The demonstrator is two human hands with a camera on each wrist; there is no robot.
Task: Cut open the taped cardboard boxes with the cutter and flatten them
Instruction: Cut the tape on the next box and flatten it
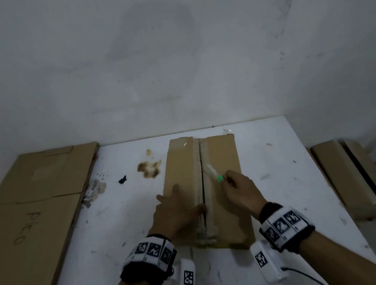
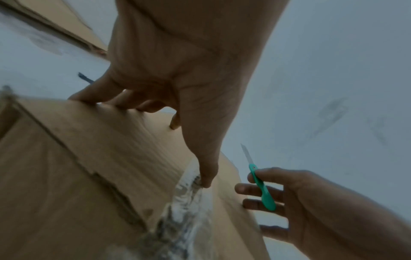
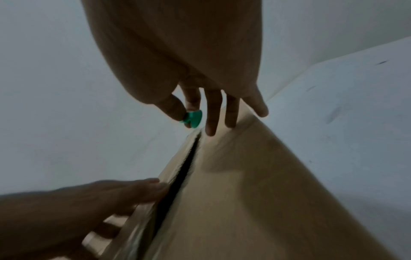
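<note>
Between thumb and forefinger, the right hand (image 1: 238,189) pinches a green cutter (image 1: 216,174), blade raised just above the box (image 1: 223,157). Beside it, the left hand (image 1: 178,215) lies flat on the box, thumb at the slit seam (image 1: 202,182). Cutting looks done here; flattening remains. Left of the hands lies flattened cardboard (image 1: 33,205); right, another box (image 1: 357,171).

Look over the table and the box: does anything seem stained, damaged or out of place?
Yes. A brown stain marks the white table left of the box, with a small black scrap nearby. The box's tape along the slit seam looks crumpled.
</note>
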